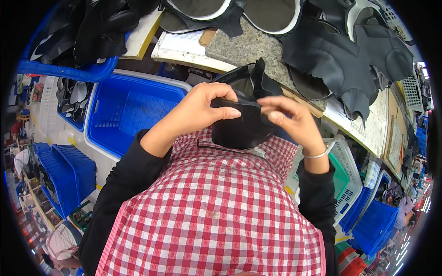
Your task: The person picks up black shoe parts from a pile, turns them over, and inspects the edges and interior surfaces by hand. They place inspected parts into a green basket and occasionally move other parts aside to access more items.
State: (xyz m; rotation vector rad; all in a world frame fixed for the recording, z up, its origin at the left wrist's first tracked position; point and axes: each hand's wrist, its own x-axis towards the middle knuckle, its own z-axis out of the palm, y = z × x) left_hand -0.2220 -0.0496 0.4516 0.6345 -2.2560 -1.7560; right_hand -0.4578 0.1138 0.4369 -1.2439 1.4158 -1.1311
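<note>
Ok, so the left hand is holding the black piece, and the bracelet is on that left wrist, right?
Not quite: the head view shows the bracelet on the wrist of the right hand. The left hand is indeed holding the black piece.

The sleeves [117, 193] are black, the apron [221, 211] red-checked, the bangle [316, 156] silvery.

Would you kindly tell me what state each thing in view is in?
Curved black leather-like piece: held
Left hand: closed on the piece's edge
Right hand: fingers curled, contact unclear
Rectangular blue plastic crate: open-topped
Flat grey stone slab: partly covered
Red-and-white checked cloth apron: worn
Slim silvery bangle: worn
</note>
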